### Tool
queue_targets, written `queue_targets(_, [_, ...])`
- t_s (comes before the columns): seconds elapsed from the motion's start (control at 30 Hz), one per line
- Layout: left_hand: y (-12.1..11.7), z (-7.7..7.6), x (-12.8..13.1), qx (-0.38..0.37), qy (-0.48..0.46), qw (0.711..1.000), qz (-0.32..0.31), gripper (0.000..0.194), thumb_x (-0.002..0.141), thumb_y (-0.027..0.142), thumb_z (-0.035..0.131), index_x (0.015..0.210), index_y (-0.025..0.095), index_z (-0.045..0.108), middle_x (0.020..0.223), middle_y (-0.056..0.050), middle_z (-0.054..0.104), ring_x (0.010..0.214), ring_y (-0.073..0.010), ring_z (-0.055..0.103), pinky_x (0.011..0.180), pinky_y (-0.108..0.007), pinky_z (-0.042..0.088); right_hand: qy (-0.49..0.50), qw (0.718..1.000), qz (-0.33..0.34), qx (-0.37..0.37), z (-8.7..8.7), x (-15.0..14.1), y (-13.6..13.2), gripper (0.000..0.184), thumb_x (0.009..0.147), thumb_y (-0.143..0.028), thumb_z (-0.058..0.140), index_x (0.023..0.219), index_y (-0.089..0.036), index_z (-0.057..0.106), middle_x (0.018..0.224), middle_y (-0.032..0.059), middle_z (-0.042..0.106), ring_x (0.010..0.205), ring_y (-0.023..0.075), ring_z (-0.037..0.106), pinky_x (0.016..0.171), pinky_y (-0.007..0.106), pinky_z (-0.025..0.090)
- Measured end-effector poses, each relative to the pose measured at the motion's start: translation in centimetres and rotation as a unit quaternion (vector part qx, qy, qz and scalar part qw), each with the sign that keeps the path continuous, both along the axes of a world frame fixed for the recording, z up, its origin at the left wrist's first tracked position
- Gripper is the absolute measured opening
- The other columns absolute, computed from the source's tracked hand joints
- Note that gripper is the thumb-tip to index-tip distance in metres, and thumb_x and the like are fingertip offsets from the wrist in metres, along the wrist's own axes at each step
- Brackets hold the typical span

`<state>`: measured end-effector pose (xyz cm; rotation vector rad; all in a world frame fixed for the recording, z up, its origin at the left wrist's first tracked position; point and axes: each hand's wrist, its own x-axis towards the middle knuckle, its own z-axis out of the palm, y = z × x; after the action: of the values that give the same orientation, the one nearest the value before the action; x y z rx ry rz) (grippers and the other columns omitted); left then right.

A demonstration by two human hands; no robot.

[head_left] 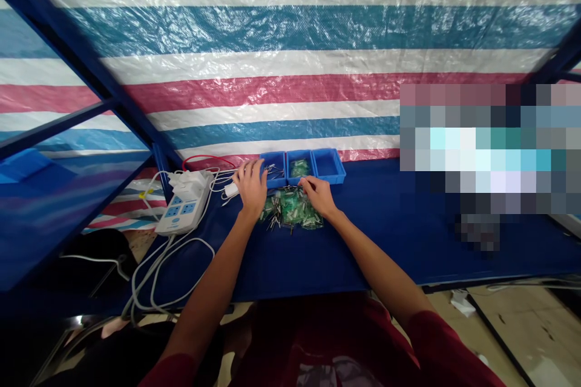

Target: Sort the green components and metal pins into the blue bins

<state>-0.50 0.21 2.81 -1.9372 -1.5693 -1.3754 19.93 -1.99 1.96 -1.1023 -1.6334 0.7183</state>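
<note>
My left hand (252, 184) lies at the left end of a row of blue plastic bins, fingers apart, partly covering the left bin (278, 182). Thin metal pieces lie inside that bin. Small green, clear-looking pieces are in the middle bin (300, 181), and nothing shows inside the right bin (329, 163). In front of the bins spreads a mixed pile (290, 208) of green pieces and slim metal pins. At the pile's right back edge, by the middle bin's front, my right hand (319, 195) is closed in a pinch; whatever its fingertips hold is too small to make out.
A white power strip (184, 210) with plugs and looping white cables (157, 272) lies left on the blue table (299, 266). A white adapter (230, 190) sits beside my left hand. Behind hangs a striped tarp (272, 91); blue frame bars (86, 42) slant at left. The right side is pixelated.
</note>
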Motion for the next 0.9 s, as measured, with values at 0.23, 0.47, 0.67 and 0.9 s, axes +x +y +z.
queue_targets(0.23, [-0.1,-0.7,0.9,-0.137,0.176,0.964,-0.148,0.024,0.094,0.031,0.047,0.088,0.021,0.067,0.086,-0.006,0.067,0.085,-0.0201,0.061,0.078,-0.030,0.046,-0.019,1.000,-0.001,0.010,-0.2,0.0,0.1,0.039,0.091,-0.045,0.044,0.072,-0.019,0.065,0.058,0.0001,0.057,0.055,0.0144,0.052,0.060,0.025,0.039])
queue_targets(0.47, [0.1,-2.7,2.4,-0.199,0.219,0.951,-0.086,0.018,0.087,0.034,0.060,0.088,0.020,0.070,0.086,-0.008,0.070,0.087,-0.0237,0.063,0.068,-0.030,0.047,-0.028,0.999,0.002,0.017,-0.3,0.0,0.2,0.037,0.091,-0.040,0.044,0.069,-0.019,0.065,0.058,0.0007,0.058,0.056,0.0148,0.053,0.060,0.026,0.038])
queue_targets(0.67, [0.1,-2.8,2.7,-0.219,0.208,0.950,-0.085,0.017,0.089,0.030,0.059,0.094,0.020,0.071,0.090,-0.009,0.071,0.090,-0.0251,0.064,0.068,-0.030,0.046,-0.035,0.999,0.006,0.016,-0.4,-0.1,0.2,0.036,0.090,-0.039,0.045,0.068,-0.020,0.065,0.059,0.0012,0.059,0.056,0.0158,0.054,0.060,0.027,0.039])
queue_targets(0.9, [0.2,-3.1,3.2,-0.210,0.227,0.948,-0.075,0.017,0.090,0.027,0.055,0.093,0.020,0.071,0.087,-0.009,0.071,0.088,-0.0244,0.064,0.067,-0.030,0.046,-0.040,0.999,0.007,0.013,-0.4,-0.1,0.2,0.036,0.091,-0.039,0.045,0.070,-0.020,0.067,0.059,0.0014,0.060,0.057,0.0161,0.055,0.060,0.027,0.040])
